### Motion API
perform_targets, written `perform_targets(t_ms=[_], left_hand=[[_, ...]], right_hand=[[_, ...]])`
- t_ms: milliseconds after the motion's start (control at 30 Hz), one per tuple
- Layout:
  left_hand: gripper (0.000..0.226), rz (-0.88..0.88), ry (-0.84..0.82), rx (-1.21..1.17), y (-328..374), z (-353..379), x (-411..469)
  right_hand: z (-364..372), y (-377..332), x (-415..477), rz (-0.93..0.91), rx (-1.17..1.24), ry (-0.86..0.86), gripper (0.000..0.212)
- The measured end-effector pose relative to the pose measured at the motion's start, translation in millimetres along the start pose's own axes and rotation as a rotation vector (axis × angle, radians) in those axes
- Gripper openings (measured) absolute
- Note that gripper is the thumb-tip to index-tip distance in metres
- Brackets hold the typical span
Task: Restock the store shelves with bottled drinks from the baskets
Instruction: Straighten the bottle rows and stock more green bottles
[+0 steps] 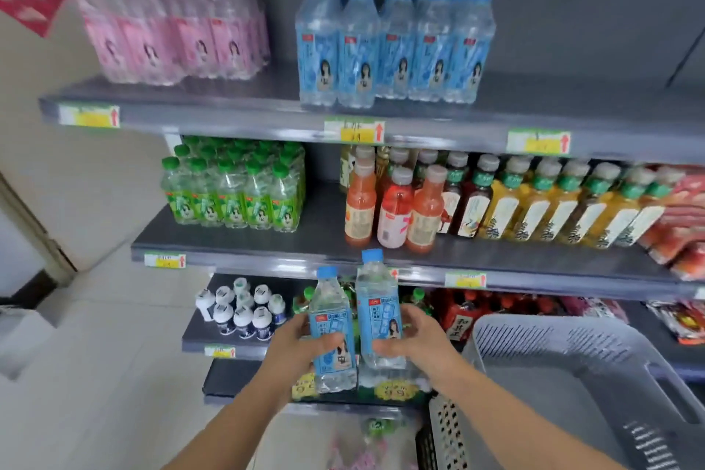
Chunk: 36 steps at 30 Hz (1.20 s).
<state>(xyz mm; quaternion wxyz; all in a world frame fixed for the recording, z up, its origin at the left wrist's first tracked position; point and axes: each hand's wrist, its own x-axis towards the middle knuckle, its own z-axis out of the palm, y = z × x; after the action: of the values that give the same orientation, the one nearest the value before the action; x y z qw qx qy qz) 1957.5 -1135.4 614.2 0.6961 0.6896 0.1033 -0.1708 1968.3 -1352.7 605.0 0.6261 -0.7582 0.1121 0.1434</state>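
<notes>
My left hand (pixel 301 345) grips a clear bottle with a blue cap and blue label (pixel 331 320), held upright in front of the lower shelves. Beside it, my right hand (pixel 414 336) grips a second blue-label bottle (pixel 377 301), raised slightly higher. The two bottles nearly touch. A row of matching blue-label bottles (pixel 393 46) stands on the top shelf (pixel 229 114), with bare shelf to its right. A grey plastic basket (pixel 595 385) sits at the lower right, beside my right forearm; nothing shows in the part of its inside that I see.
Pink-label bottle packs (pixel 171 27) stand top left. The middle shelf holds green-label packs (pixel 236 191) and orange, red and yellow drink bottles (pixel 496 202). Small white bottles (pixel 244 311) stand lower left. A second basket (pixel 442 431) with bottles lies below my arms. Tiled floor lies left.
</notes>
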Motion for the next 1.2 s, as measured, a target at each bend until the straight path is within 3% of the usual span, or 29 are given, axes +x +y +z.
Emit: perform_targets(t_ms=[433,833,1033,1200], left_hand=[[0.028,0.362,-0.027,-0.052,156.2,37.3,-39.0],[0.03,0.556,-0.101,-0.129,266.9,28.9,-0.6],[0.046,0.589,-0.109,-0.104,302.1,13.5,30.4],[0.056,0.608,-0.107,-0.101,315.5,4.9,44.2]], right_hand=[[-58.3,-148.7,-48.6,-0.336,0.051,0.092,0.061],[-66.1,-269.8,-18.1,-0.547,0.088,0.213,0.047],[-64.8,-310.6,25.4,-0.571,0.081,0.314,0.09],[-60.7,-324.2,57.9,-0.549,0.068,0.349,0.092]])
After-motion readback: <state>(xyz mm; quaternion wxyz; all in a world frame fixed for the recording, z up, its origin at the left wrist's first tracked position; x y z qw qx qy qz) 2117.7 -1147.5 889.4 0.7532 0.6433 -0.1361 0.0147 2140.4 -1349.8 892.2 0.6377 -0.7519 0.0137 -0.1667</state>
